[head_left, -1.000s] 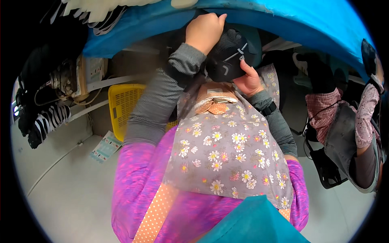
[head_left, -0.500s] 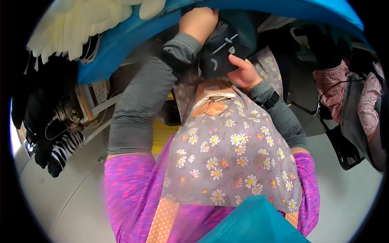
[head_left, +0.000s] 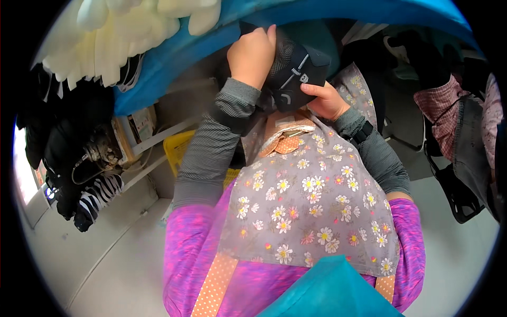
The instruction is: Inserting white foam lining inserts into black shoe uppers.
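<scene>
Black knitted pieces that look like socks (head_left: 289, 87), with light stripes and a small pale emblem, are held in front of me above my lap. My left hand (head_left: 252, 57) is closed at their upper left edge, thumb pointing up; what lies inside its fingers is hidden. On the lower right side, my right hand (head_left: 328, 100) grips the black socks with its thumb on top and its fingers underneath, out of sight. A flowered grey apron (head_left: 311, 206) with an orange dotted pocket covers my lap just below the socks.
A blue cloth-covered edge (head_left: 179, 63) curves across the top. White foot-shaped pieces (head_left: 127, 37) overhang it at upper left, with black and striped socks (head_left: 97, 195) below. A yellow basket (head_left: 177, 150) sits beneath my left arm. Another person's checked sleeve (head_left: 438, 105) shows at right.
My left hand has drawn down and slightly left, its thumb now raised. The right hand stays on the black socks, which appear a little lower as the whole view shifts.
</scene>
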Available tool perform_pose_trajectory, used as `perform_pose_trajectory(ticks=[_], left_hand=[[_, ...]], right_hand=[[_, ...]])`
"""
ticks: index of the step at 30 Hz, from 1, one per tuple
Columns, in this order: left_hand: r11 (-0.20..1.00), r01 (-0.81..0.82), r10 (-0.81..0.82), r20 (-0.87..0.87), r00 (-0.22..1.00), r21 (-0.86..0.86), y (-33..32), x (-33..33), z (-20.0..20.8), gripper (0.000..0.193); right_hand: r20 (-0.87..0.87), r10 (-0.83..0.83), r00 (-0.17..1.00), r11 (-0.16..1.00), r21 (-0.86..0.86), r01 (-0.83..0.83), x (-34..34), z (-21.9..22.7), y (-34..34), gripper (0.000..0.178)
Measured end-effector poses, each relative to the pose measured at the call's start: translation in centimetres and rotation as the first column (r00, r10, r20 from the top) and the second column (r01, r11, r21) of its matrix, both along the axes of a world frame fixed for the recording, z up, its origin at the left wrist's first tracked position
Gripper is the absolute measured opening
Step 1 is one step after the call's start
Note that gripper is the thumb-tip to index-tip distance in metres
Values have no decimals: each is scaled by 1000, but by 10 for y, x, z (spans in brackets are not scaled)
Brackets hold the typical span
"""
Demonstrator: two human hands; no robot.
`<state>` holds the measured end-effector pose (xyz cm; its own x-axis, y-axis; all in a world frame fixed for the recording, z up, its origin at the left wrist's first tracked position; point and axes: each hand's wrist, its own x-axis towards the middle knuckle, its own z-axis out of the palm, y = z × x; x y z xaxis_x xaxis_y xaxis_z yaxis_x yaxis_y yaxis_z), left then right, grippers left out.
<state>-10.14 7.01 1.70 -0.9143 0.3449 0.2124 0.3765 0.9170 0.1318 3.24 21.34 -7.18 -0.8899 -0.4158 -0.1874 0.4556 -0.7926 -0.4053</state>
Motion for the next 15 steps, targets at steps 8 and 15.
perform_pose_trajectory(ticks=[8, 15], left_hand=[[987, 148, -131, 210, 969, -64, -6, -28, -31, 48], [982, 151, -96, 383, 919, -115, 1, -21, -28, 49]], right_hand=[[47, -38, 998, 999, 4, 38, 1, -5, -2, 38], [15, -15, 1000, 999, 46, 14, 6, -2, 0, 34]])
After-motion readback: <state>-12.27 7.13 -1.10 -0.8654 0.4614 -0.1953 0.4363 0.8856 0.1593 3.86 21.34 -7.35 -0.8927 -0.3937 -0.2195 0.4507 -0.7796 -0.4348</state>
